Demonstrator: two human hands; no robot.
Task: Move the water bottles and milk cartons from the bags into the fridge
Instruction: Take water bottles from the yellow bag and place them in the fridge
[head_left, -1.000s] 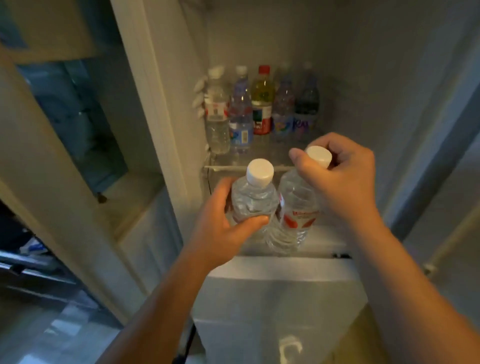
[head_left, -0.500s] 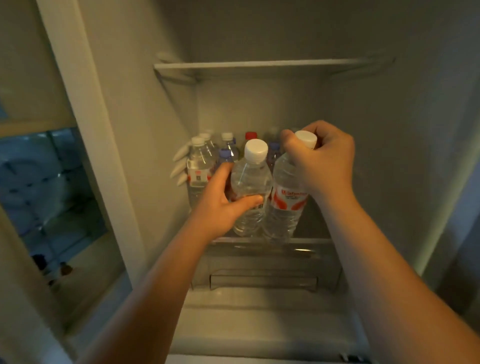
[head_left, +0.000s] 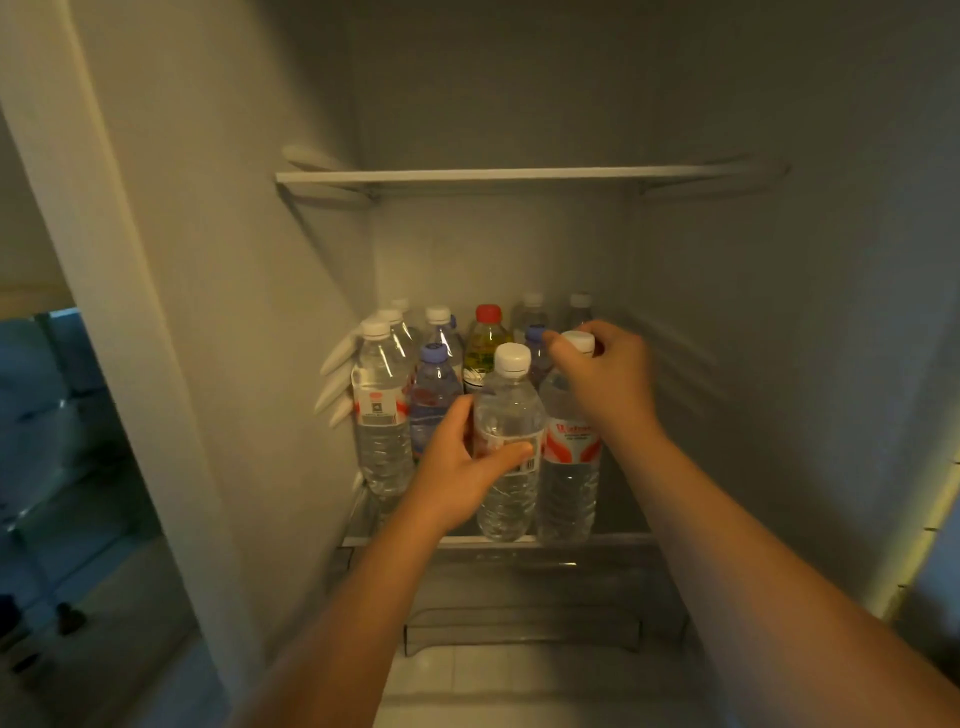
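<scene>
Fingers (head_left: 456, 415) of the left hand (head_left: 452, 470) curl round a clear bottle (head_left: 506, 410); at its 3 o'clock the right hand (head_left: 610, 379) grips a red-label bottle (head_left: 569, 467) by the cap, at the shelf (head_left: 623, 538) edge

A red-capped bottle of yellow liquid (head_left: 484, 349) is seen standing upright, its label partly hidden. At the far left, a dim bluish space (head_left: 57, 431) is glimpsed, blurred, with small dark objects (head_left: 66, 617) low down.

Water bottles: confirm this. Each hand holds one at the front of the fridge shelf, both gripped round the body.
Only the left hand grips a bottle round the body; the right hand holds the red-labelled bottle by the cap, as the head view shows. Both are at the front of the fridge shelf.
</scene>
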